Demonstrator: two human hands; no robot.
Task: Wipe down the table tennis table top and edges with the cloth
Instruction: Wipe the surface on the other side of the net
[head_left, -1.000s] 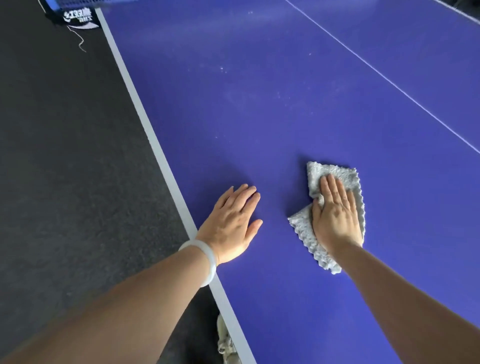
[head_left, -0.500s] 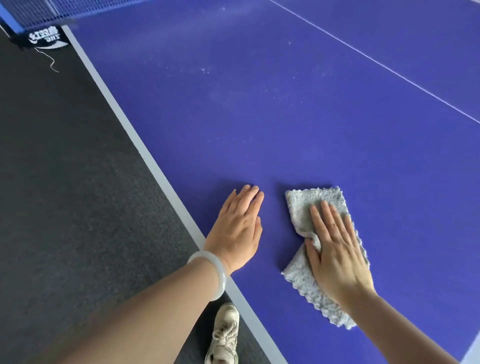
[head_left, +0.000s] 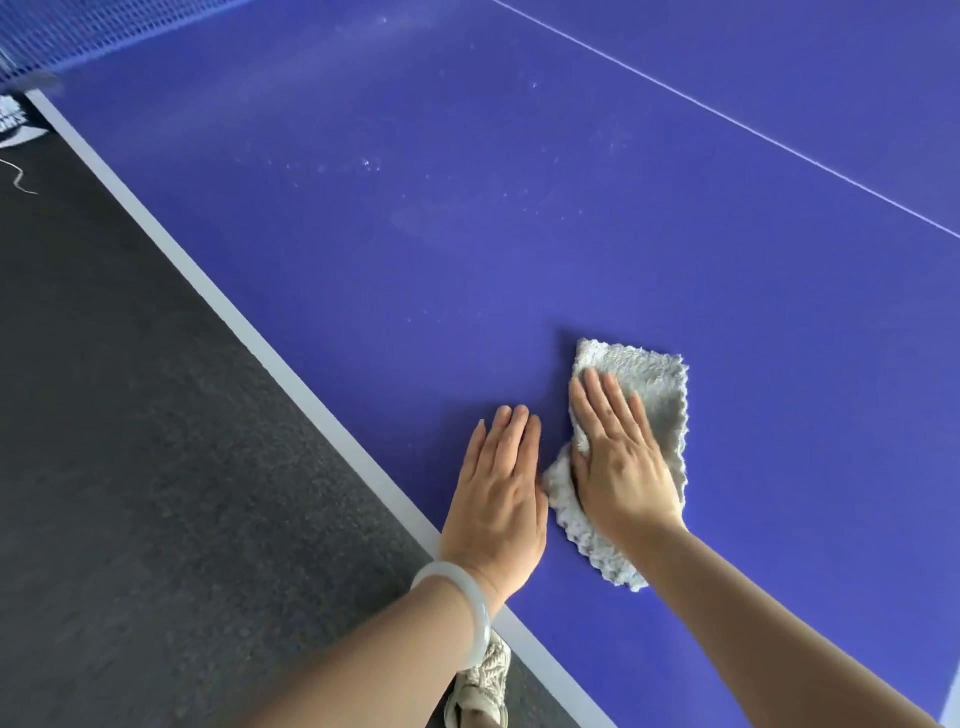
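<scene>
Pale bangle (head_left: 457, 603) (left wrist), beige laced shoe (head_left: 480, 686)

The cloth (head_left: 655, 395) lay on the table (head_left: 467, 234), under the right hand (head_left: 618, 457) and reaching past its fingertips. The left hand (head_left: 501, 499) lay flat just left of it, fingers beside the cloth's edge. The net (head_left: 78, 31) stood well beyond both hands' fingertips, to the left.

Two hands (head_left: 498, 499) (head_left: 618, 457), one cloth (head_left: 654, 384) (grey), one bracelet (head_left: 467, 603).
</scene>
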